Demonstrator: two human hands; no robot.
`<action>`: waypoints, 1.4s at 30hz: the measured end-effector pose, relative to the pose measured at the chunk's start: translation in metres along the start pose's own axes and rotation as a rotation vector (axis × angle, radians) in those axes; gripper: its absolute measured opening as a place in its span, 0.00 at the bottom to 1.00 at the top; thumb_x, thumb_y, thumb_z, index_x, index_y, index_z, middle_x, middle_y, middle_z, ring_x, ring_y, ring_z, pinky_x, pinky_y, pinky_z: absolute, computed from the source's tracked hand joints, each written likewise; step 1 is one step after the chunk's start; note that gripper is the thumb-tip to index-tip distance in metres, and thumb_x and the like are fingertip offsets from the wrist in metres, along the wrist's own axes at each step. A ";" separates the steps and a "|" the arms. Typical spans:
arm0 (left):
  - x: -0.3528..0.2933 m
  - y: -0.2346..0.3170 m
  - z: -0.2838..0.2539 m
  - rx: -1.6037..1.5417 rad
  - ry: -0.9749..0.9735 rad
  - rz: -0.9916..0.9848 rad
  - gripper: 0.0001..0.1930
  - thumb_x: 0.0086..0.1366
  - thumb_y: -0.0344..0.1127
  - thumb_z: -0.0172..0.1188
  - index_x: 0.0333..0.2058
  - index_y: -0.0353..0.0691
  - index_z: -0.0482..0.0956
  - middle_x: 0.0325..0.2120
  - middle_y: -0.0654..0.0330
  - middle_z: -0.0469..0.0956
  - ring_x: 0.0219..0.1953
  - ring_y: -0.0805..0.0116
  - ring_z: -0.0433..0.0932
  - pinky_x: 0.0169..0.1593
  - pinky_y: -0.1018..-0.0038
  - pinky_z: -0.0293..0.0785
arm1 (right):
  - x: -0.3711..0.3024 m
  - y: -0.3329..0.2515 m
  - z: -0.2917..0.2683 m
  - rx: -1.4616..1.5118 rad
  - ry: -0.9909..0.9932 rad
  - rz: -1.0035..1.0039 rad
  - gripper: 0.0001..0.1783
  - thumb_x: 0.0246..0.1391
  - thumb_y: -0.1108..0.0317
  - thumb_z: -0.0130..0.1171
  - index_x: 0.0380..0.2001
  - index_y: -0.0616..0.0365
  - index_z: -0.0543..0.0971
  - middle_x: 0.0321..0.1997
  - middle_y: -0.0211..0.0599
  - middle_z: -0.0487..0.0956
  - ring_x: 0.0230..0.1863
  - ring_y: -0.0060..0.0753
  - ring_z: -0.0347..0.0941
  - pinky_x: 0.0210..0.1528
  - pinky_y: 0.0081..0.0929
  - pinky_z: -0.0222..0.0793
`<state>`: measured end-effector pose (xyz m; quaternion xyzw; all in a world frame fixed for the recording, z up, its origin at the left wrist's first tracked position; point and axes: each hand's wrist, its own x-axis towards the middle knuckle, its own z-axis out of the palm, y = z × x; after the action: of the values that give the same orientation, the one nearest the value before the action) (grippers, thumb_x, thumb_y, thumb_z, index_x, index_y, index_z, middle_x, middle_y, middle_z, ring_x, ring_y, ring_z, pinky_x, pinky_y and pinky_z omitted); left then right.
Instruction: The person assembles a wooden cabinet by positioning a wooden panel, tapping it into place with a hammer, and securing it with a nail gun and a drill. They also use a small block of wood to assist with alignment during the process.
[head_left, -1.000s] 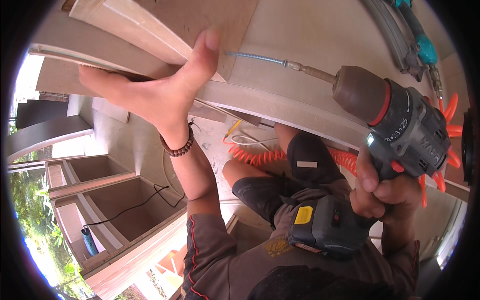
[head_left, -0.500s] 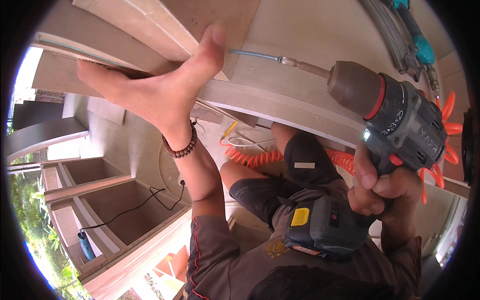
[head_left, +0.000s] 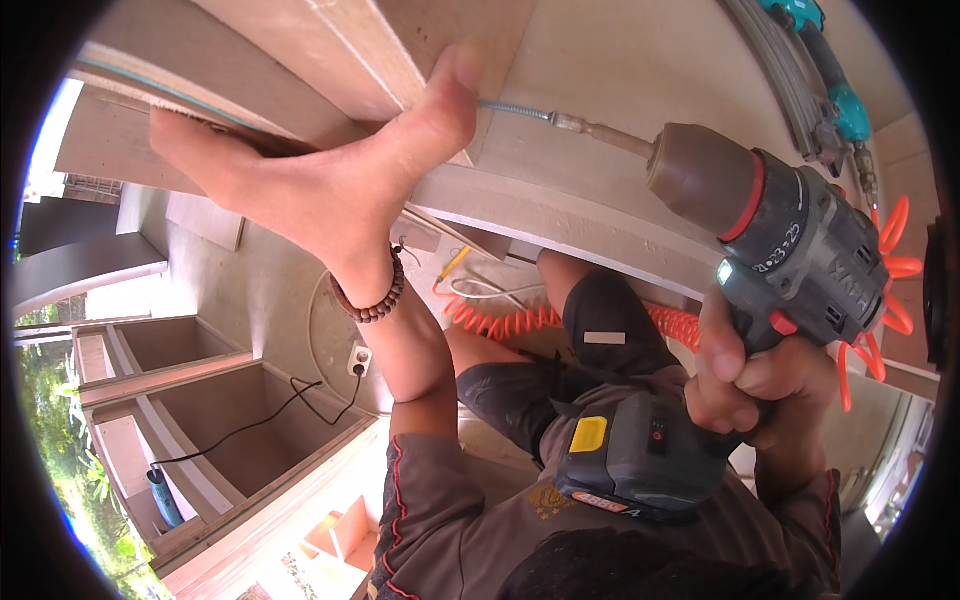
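Off to the left stand open wooden boxes (head_left: 190, 400), with a black cable (head_left: 250, 425) trailing across one of them toward a white socket (head_left: 357, 356) on the floor. The left hand (head_left: 310, 180) is spread flat against the underside of a pale board (head_left: 330, 50), fingers stretched out to the left and the thumb reaching right until its tip sits just beside the screw (head_left: 515, 110); a bead bracelet (head_left: 372, 300) circles the wrist. The screw lies level, its point at the board's edge by the thumb, its head on the bit of the drill (head_left: 770, 240). The right hand (head_left: 760, 375) is wrapped tight around the drill's grip, forefinger up by the red trigger, and the battery pack (head_left: 640, 455) with a yellow patch hangs below it. Behind the drill, an orange coiled hose (head_left: 500, 322) runs over the floor under a long beam (head_left: 560, 215) and shows again at the right edge. At upper right a teal tool (head_left: 840, 95) lies against the wall.
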<state>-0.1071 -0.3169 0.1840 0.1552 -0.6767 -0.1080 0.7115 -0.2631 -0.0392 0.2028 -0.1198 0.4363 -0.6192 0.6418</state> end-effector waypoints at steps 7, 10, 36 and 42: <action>-0.001 0.000 0.002 0.031 0.028 -0.012 0.52 0.31 0.42 0.91 0.52 0.25 0.67 0.45 0.50 0.76 0.45 0.64 0.78 0.52 0.69 0.78 | 0.004 -0.002 0.007 -0.006 0.013 0.005 0.09 0.39 0.78 0.50 0.28 0.69 0.73 0.13 0.39 0.67 0.12 0.30 0.63 0.20 0.28 0.63; 0.000 -0.001 0.001 0.058 0.013 -0.004 0.53 0.31 0.42 0.90 0.53 0.25 0.67 0.45 0.50 0.76 0.45 0.63 0.78 0.52 0.68 0.79 | 0.005 -0.002 0.009 -0.001 0.019 0.014 0.09 0.39 0.78 0.50 0.28 0.69 0.73 0.13 0.39 0.67 0.12 0.30 0.63 0.20 0.28 0.64; -0.014 0.008 -0.007 0.200 -0.054 -0.053 0.64 0.30 0.54 0.87 0.62 0.27 0.61 0.54 0.48 0.68 0.56 0.57 0.71 0.61 0.60 0.69 | 0.011 0.004 0.029 -0.012 0.107 -0.027 0.21 0.41 0.78 0.52 0.44 0.70 0.74 0.35 0.47 0.76 0.21 0.32 0.72 0.27 0.29 0.70; -0.011 0.017 -0.008 0.250 -0.102 -0.137 0.67 0.31 0.55 0.84 0.66 0.30 0.54 0.58 0.48 0.61 0.61 0.51 0.64 0.64 0.55 0.63 | 0.014 -0.002 0.031 -0.008 -0.001 -0.113 0.23 0.45 0.79 0.51 0.48 0.71 0.73 0.30 0.46 0.76 0.24 0.30 0.72 0.35 0.28 0.71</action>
<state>-0.1011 -0.2969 0.1799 0.2825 -0.7080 -0.0789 0.6424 -0.2450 -0.0638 0.2171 -0.1473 0.4312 -0.6527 0.6053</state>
